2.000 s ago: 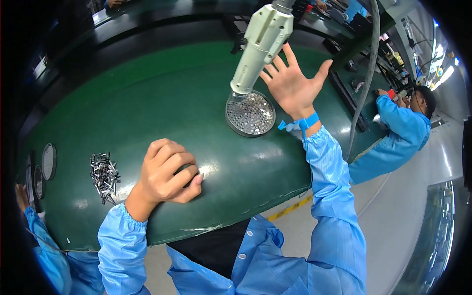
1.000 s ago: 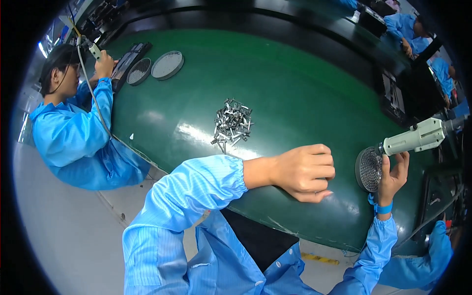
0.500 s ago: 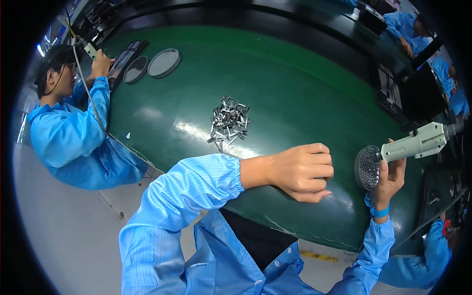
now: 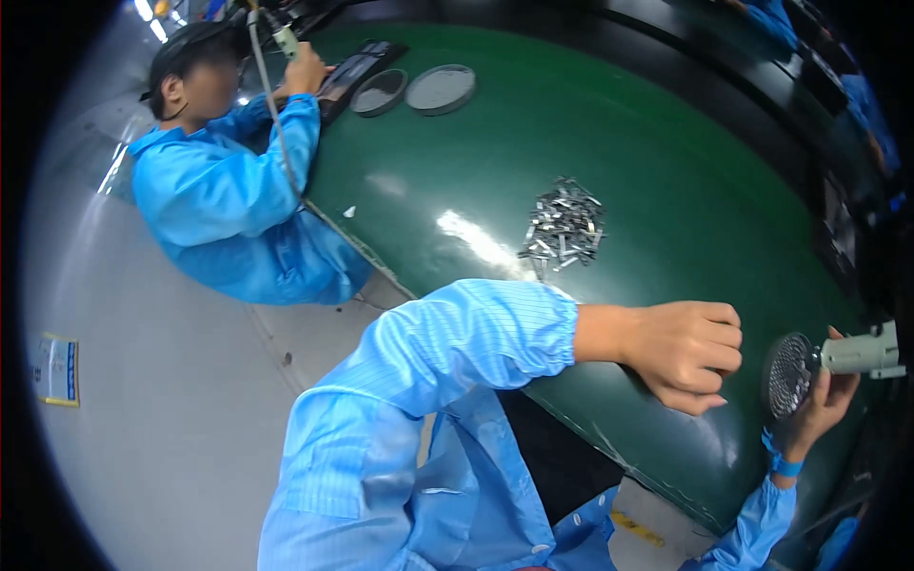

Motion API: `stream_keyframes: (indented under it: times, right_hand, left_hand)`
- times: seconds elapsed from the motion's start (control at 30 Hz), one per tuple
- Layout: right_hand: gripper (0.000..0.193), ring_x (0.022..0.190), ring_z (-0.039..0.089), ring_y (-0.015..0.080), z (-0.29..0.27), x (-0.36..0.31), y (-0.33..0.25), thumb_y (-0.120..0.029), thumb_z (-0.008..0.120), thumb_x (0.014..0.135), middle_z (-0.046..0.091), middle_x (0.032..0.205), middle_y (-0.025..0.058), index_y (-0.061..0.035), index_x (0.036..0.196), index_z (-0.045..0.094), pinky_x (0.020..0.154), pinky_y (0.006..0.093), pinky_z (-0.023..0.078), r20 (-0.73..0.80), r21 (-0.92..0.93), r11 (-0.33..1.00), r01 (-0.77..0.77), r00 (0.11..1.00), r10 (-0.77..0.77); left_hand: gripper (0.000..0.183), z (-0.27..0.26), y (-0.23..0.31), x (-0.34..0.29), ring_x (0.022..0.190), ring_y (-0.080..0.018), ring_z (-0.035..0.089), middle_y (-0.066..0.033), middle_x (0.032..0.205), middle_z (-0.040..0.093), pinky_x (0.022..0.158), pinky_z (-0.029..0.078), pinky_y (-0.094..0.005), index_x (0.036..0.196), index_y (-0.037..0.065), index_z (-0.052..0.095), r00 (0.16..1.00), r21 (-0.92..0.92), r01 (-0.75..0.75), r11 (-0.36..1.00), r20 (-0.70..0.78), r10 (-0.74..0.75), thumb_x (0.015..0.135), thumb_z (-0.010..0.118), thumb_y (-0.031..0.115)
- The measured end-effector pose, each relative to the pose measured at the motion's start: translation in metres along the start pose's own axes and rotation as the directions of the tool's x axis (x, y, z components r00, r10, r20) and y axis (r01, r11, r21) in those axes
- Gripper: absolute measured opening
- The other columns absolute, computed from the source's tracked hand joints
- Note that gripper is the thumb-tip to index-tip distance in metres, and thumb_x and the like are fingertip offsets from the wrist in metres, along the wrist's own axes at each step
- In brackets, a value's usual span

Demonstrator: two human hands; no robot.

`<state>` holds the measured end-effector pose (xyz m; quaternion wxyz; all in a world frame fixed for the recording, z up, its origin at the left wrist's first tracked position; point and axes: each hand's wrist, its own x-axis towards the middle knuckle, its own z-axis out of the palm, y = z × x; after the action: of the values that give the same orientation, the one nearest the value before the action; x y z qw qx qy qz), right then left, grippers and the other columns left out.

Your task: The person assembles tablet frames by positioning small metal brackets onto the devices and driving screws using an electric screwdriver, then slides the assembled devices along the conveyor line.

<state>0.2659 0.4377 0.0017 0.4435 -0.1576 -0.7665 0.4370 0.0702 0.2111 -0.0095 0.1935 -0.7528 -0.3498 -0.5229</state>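
My left hand is closed in a loose fist over the near part of the green table, back of the hand up; whatever its fingers hold, if anything, is hidden. At the right, my right hand grips the nose end of a pale electric screwdriver, thumb in front and fingers partly behind it. The screwdriver lies nearly level, its tip pointing left at a round dish of small shiny metal parts, probably screws. A heap of small silver and black metal pieces lies beyond my left forearm.
At the left a co-worker in a blue smock holds another pale driver over a dark tray. Two round dishes stand beside it, a dark one and a grey one. The table's edge runs close to my body.
The whole view has swung left, so everything sits further right in the picture. Both hands keep nearly the same pose, the right still on the screwdriver by the dish.
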Motion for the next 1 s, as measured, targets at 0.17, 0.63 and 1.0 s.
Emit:
stream_keyframes:
  times: [0.17,0.63,1.0]
  right_hand:
    - [0.06,0.124,0.056,0.0269,-0.01,0.024,-0.006,-0.018,0.061,0.092,0.06,0.129,0.0215,0.0049,0.143,0.04,0.112,0.041,0.04,0.115,0.092,0.996,-0.001,0.993,-0.009]
    - [0.066,0.069,0.064,0.0196,0.024,0.06,-0.089,-0.019,0.061,0.087,0.061,0.074,0.0094,0.0078,0.143,0.04,0.079,0.0426,0.056,0.188,0.311,0.946,-0.096,0.981,0.038]
    - [0.041,0.054,0.054,0.0094,0.02,0.05,-0.081,-0.009,0.071,0.08,0.057,0.068,0.0015,0.0104,0.114,0.061,0.053,0.0245,0.045,0.162,0.46,0.876,-0.143,0.984,0.076]
  left_hand:
    - [0.035,0.004,0.001,0.0,0.065,-0.0246,0.052,-0.0043,0.072,0.052,0.075,0.046,-0.0399,0.057,0.01,0.046,1.0,-0.029,-0.005,1.0,-0.004,0.005,0.077,0.073,0.019]
    - [0.037,-0.036,0.03,0.106,0.058,-0.0223,0.055,-0.0037,0.07,0.053,0.053,0.045,-0.0352,0.089,0.014,0.046,0.974,0.069,-0.221,0.973,0.066,0.216,0.076,0.079,0.022]
    - [0.039,-0.061,0.057,0.151,0.049,-0.0194,0.045,-0.0011,0.064,0.046,0.047,0.036,-0.033,0.081,0.017,0.042,0.979,0.286,-0.203,0.937,0.038,0.201,0.069,0.079,0.018]
